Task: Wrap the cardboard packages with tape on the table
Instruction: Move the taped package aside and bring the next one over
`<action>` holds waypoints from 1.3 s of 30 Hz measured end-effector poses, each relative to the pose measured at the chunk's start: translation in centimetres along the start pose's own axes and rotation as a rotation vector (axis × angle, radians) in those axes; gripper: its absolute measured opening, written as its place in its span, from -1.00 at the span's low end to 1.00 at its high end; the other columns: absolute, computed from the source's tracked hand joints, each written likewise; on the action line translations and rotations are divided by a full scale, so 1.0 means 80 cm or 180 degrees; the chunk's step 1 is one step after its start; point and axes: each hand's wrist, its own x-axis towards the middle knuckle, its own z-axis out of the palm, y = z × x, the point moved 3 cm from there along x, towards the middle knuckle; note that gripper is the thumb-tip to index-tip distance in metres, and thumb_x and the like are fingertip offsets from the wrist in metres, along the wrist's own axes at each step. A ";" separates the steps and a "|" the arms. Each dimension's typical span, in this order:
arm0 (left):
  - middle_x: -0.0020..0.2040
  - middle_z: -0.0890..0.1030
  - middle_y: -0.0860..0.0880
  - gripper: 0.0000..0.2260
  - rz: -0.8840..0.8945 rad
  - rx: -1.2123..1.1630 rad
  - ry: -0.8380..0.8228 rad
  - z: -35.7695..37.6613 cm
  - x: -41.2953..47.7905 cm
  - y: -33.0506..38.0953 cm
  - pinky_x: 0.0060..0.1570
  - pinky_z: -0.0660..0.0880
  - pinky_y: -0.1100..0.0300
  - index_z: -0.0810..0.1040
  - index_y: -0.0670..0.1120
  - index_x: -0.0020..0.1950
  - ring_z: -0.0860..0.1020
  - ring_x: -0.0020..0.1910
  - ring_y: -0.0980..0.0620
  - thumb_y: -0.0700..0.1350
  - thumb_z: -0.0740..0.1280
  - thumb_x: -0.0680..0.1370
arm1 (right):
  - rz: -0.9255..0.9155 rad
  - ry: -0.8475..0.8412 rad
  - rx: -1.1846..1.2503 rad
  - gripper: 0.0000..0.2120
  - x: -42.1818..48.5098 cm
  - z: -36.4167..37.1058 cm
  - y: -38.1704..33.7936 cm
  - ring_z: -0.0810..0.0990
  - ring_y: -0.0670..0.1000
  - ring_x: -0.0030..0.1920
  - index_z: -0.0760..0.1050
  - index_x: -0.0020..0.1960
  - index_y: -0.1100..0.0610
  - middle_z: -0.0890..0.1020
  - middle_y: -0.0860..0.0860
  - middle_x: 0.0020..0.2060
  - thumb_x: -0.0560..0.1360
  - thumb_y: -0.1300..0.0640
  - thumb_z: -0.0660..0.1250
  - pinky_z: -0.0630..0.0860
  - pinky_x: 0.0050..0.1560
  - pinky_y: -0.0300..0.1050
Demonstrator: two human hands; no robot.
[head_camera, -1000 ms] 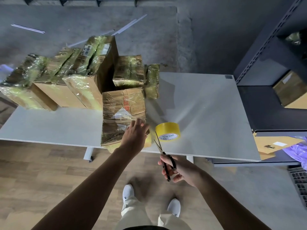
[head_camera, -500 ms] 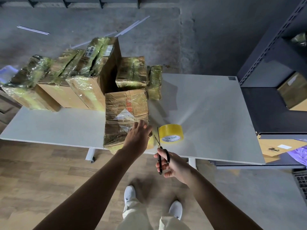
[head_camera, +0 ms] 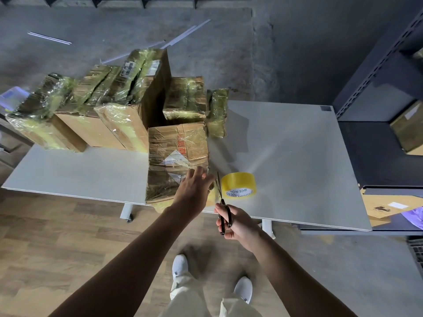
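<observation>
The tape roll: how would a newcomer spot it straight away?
Start at the grey table. Near its front edge, right of the package under the left hand, lies the tape roll. It alone is round and bright yellow.

L hand (head_camera: 194,191) hides pkg (head_camera: 177,145) near corner | shelf box (head_camera: 409,126) cut off R edge

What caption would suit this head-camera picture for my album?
Left hand rests on a tape-wrapped cardboard package while the right hand holds black scissors beside a yellow tape roll.
</observation>
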 end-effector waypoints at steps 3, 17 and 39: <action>0.03 0.48 -0.22 -0.77 0.0010 -0.0017 0.0016 0.000 0.000 0.000 -0.24 0.56 -0.12 0.55 -0.16 -0.02 0.49 -0.04 -0.21 -0.33 0.47 0.37 | -0.0045 0.0054 0.0014 -0.73 0.000 -0.001 0.003 0.47 -0.07 -0.36 0.49 -0.02 0.07 0.54 -0.05 -0.35 0.54 -0.15 0.30 0.36 -0.27 -0.21; 0.09 0.48 -0.23 -0.76 -0.0076 -0.0012 -0.0023 0.003 0.001 0.001 -0.16 0.55 -0.13 0.56 -0.17 0.04 0.47 0.02 -0.22 -0.33 0.44 0.41 | 0.0092 0.0086 0.0324 -0.71 0.004 0.002 0.001 0.40 -0.07 -0.46 0.43 -0.11 0.09 0.46 -0.03 -0.44 0.51 -0.14 0.35 0.23 -0.38 -0.24; 0.06 0.49 -0.22 -0.79 -0.0135 -0.0010 0.0006 0.005 0.001 0.003 -0.21 0.55 -0.13 0.57 -0.17 0.02 0.48 0.00 -0.22 -0.35 0.41 0.43 | 0.0266 -0.0049 0.0591 -0.69 -0.003 0.000 -0.009 0.34 -0.04 -0.46 0.38 -0.22 0.07 0.41 -0.01 -0.46 0.50 -0.14 0.33 0.28 -0.31 -0.20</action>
